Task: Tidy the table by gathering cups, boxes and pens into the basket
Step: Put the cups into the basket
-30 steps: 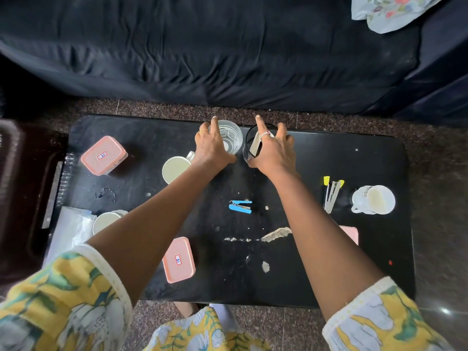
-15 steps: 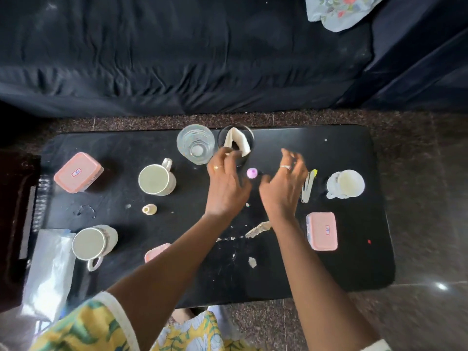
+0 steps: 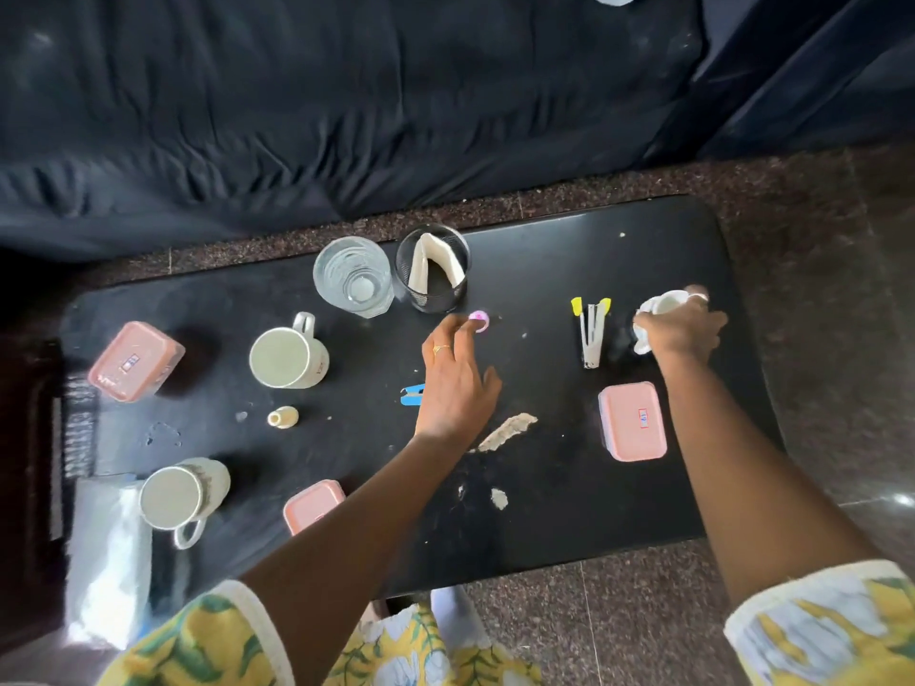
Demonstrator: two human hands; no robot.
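Observation:
On the black table (image 3: 544, 512), my right hand (image 3: 686, 329) grips a white cup (image 3: 661, 307) at the right side. My left hand (image 3: 458, 383) hovers mid-table, fingers relaxed, fingertips next to a small pink cap (image 3: 479, 319). Two more white cups stand at the left: one (image 3: 287, 358) near the middle, one (image 3: 178, 497) near the front. Three pink boxes lie about: far left (image 3: 134, 361), front middle (image 3: 312, 505), right (image 3: 633, 420). Yellow-tipped pens (image 3: 591, 334) lie beside the gripped cup. No basket is in view.
A clear glass (image 3: 352, 277) and a black mesh holder (image 3: 433, 269) with folded paper stand at the far edge. A blue clip (image 3: 412, 394), a small bottle (image 3: 283, 417) and crumbs lie mid-table. A plastic bag (image 3: 106, 552) hangs at the front left. A dark sofa (image 3: 346, 106) lies beyond.
Both hands left the glass and mesh holder. The right hand moved right and took hold of the white cup; the left hand drew back to the table's middle.

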